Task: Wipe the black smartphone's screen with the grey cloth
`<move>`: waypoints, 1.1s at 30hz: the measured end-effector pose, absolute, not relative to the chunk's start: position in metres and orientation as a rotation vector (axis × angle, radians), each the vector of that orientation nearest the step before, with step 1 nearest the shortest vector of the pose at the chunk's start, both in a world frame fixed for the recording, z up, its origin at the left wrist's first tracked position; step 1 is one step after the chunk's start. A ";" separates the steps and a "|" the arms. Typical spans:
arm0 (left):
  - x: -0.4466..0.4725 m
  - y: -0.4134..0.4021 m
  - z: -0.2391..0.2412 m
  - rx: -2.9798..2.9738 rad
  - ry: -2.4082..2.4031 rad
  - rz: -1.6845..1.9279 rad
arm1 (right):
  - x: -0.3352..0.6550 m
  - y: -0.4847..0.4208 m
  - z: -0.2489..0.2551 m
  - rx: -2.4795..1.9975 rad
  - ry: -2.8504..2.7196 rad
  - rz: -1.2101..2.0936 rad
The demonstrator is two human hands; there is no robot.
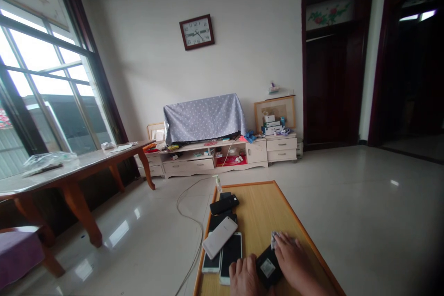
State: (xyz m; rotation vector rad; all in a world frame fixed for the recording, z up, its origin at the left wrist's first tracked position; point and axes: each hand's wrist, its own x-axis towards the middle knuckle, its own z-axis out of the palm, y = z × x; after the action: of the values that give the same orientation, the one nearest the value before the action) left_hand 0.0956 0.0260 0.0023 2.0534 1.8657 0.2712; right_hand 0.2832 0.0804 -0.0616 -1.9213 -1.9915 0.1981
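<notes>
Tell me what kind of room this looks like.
Most likely a home living room: a cloth-covered television on a low cabinet, a wall clock, and a low wooden table strewn with phones.

One view only, recorded from a head-worn camera. It is aimed forward across the room rather than steeply down. The low wooden table (263, 212) is caught close at the bottom edge, with both hands cut off by the frame. The far wall, with clock (196, 32) and covered cabinet (204, 118), is seen well away, centred. Window side is taken at left, doorway at right. Wide-angle bending is noted at the edges.
</notes>
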 end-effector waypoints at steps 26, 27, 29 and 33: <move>0.100 0.013 -0.004 2.203 1.835 0.477 | 0.262 -0.003 -0.044 -1.823 -2.124 0.521; 0.100 0.014 -0.005 2.203 1.834 0.488 | 0.259 -0.005 -0.043 -1.786 -2.163 0.546; 0.101 0.013 -0.006 2.206 1.836 0.515 | 0.262 -0.004 -0.039 -1.778 -2.170 0.531; 0.105 0.009 0.002 2.196 1.873 0.544 | 0.286 0.017 -0.036 -1.945 -2.007 0.343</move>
State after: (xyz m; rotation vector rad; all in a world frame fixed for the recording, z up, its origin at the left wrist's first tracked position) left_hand 0.1046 0.0090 0.0017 2.1962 1.8727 0.5441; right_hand 0.2859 0.0166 -0.0356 -1.9447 -2.0073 0.3428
